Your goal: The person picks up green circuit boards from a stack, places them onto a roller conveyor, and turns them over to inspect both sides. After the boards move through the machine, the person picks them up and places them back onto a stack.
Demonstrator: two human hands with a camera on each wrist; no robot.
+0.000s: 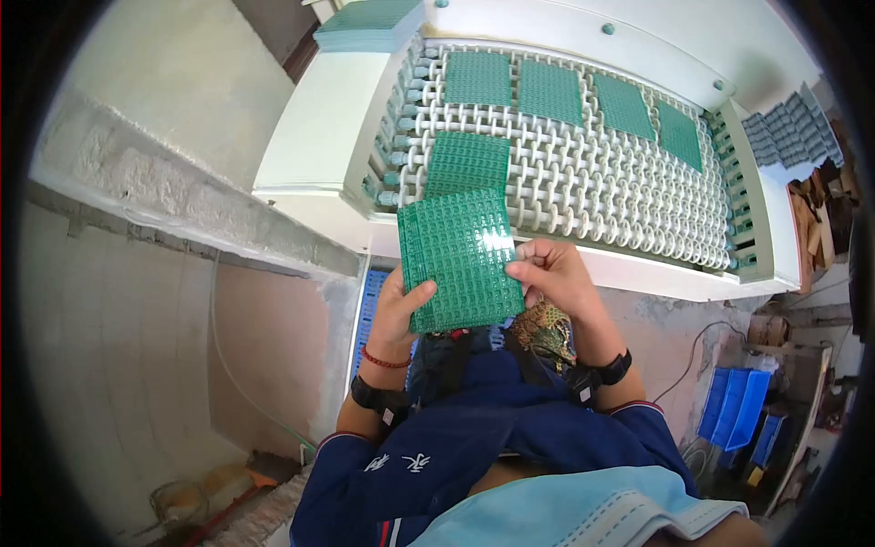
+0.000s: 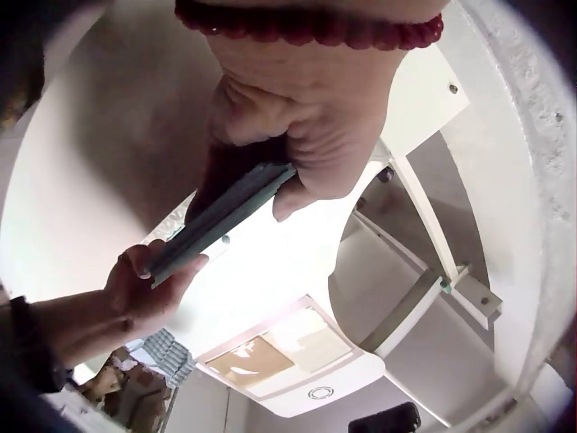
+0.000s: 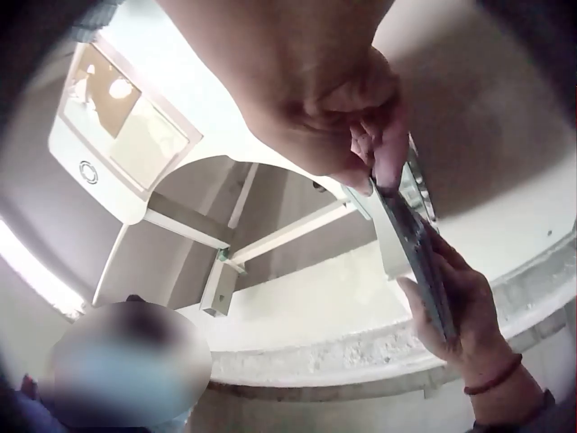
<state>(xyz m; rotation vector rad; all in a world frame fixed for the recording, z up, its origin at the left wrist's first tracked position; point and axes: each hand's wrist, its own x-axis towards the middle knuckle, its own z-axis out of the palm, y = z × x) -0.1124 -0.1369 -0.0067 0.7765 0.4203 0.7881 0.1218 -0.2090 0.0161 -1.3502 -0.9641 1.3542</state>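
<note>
A thin stack of green circuit board panels [image 1: 460,264] is held in front of the body, its glossy top face tilted up. My left hand [image 1: 397,308] grips the stack by its lower left side, thumb on top and fingers beneath. At the right edge, my right hand [image 1: 558,281] pinches the panels between thumb and fingers. The left wrist view shows the stack [image 2: 221,221] edge-on between both hands. Just beyond the stack, another green panel [image 1: 469,162] lies on the white roller conveyor [image 1: 620,205], partly hidden by the held stack.
Several green panels [image 1: 550,91] lie in a row across the conveyor's far side. A taller stack of panels [image 1: 369,29] sits at the machine's back left corner. Grey-blue ridged pieces [image 1: 791,128] stand at the right end. Blue bins [image 1: 732,407] are at lower right; a concrete ledge [image 1: 182,187] runs left.
</note>
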